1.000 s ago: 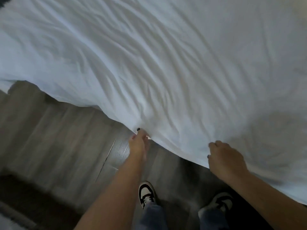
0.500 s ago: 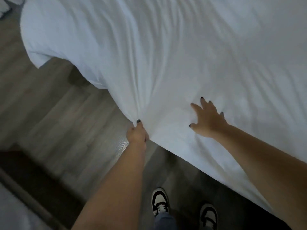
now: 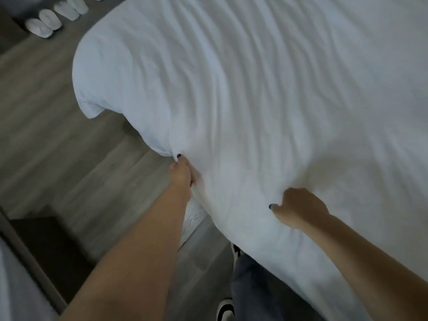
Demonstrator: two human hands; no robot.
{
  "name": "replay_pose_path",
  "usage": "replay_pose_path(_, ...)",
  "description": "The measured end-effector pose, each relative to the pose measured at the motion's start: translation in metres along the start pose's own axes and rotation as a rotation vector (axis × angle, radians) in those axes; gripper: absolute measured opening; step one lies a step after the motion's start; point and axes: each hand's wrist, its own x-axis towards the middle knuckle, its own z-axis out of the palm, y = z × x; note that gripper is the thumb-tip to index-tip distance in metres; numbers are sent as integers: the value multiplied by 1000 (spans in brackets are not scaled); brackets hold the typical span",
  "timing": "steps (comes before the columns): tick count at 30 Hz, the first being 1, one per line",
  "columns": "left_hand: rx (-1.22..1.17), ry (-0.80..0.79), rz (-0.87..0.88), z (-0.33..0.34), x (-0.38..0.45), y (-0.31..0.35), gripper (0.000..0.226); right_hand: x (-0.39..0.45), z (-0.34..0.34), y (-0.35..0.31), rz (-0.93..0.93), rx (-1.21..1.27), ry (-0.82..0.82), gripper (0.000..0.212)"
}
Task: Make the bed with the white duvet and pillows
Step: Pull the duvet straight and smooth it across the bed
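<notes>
The white duvet (image 3: 266, 93) covers the bed and fills most of the head view, creased in long ripples, its corner hanging over the floor at upper left. My left hand (image 3: 181, 174) pinches the duvet's near edge, thumb on top. My right hand (image 3: 298, 208) lies further right on the duvet near the same edge, fingers curled into the fabric in a bunch. No pillows are in view.
Grey wood-look floor (image 3: 58, 126) runs along the left of the bed. Several white slippers (image 3: 55, 18) lie in a row at the top left. A dark ledge (image 3: 34, 262) crosses the lower left. My jeans and black-and-white shoes (image 3: 225, 309) stand beside the bed.
My right hand went from flat with spread fingers on the duvet to curled into the fabric nearer the edge. My left hand kept its pinch. The view swung toward the bed's corner.
</notes>
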Motion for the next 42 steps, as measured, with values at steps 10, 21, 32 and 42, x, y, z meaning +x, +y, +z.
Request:
replay_pose_path(10, -308, -68, -172, 11, 49, 50, 65, 91, -97, -97, -434, 101, 217, 56)
replay_pose_path(21, -490, -12, -246, -57, 101, 138, 35, 125, -144, -248, -470, 142, 245, 76)
replay_pose_path(32, -652, -260, -429, -197, 237, 242, 68, 226, -212, -471, -256, 201, 130, 107)
replay_pose_path(42, -164, -130, -364, -195, 328, 339, 50, 261, -227, -507, -58, 92, -54, 138)
